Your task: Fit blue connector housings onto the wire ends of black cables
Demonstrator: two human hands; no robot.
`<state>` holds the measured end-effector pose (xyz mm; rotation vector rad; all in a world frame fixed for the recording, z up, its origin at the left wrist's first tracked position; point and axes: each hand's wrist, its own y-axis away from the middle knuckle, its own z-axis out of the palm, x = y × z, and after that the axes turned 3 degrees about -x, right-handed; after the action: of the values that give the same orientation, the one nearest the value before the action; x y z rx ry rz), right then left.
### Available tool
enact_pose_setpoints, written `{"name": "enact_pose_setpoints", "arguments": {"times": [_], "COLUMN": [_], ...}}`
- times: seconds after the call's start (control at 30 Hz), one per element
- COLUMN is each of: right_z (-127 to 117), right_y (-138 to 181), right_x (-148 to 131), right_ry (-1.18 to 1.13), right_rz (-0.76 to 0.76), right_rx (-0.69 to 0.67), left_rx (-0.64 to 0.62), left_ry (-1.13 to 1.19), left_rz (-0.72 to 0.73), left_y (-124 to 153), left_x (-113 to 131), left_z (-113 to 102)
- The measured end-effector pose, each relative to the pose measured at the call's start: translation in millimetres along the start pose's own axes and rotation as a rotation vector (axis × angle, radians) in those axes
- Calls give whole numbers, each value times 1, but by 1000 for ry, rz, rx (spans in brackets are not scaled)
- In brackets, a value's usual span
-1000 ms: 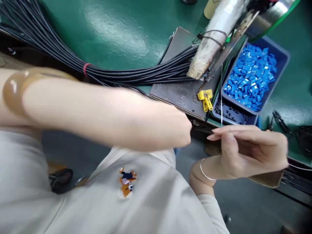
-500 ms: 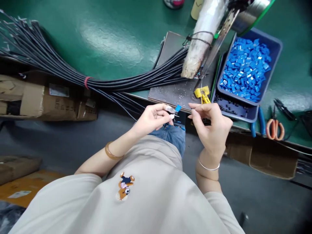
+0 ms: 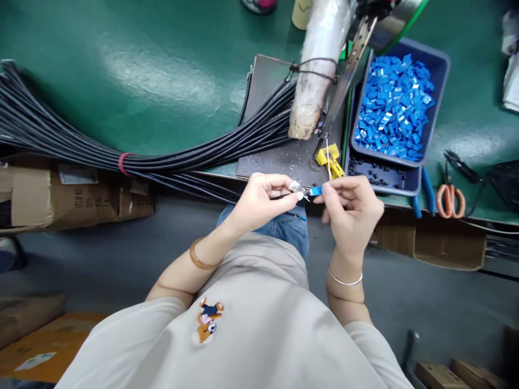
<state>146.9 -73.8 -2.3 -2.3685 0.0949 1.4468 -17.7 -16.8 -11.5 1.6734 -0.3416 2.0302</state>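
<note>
My left hand (image 3: pixel 261 201) pinches the end of a thin black cable (image 3: pixel 284 197) just below the bench edge. My right hand (image 3: pixel 351 208) pinches a small blue connector (image 3: pixel 315 190) and holds it against that cable end, fingertips of both hands almost touching. A thick bundle of black cables (image 3: pixel 170 159) tied with a red band runs from the far left across the green bench to a dark work plate (image 3: pixel 279 156). A blue tray (image 3: pixel 436 94) full of blue connectors sits up right.
A wrapped soldering tool (image 3: pixel 314 70) leans over the plate, with a yellow clip (image 3: pixel 329 158) below it. Orange-handled scissors (image 3: pixel 448 197) and blue-handled pliers (image 3: pixel 425 186) lie at the bench's right edge. Cardboard boxes (image 3: pixel 77 189) sit under the bench at left.
My left arm has drawn back from across the view. Both hands have come together below the bench edge, and the blue connector has turned sideways against the cable end.
</note>
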Motion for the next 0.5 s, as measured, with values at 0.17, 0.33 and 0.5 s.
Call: {"name": "enact_pose_setpoints", "arguments": {"times": [0.17,0.33,0.5], "right_z": [-10,-12,-14], "right_y": [-1,-3,-3], "right_x": [-12,-6,4], "right_ry": [284,391,537], "right_rz": [-229,-342,-458], "right_rx": [-22,-130,-144], "left_rx": [-27,-52,-67], "left_ry": [-61,-48,-42], "left_rz": [24,31,-32], "left_y": [-3,-7,-9], "left_x": [1,0,0], "left_z": [2,2,0]}}
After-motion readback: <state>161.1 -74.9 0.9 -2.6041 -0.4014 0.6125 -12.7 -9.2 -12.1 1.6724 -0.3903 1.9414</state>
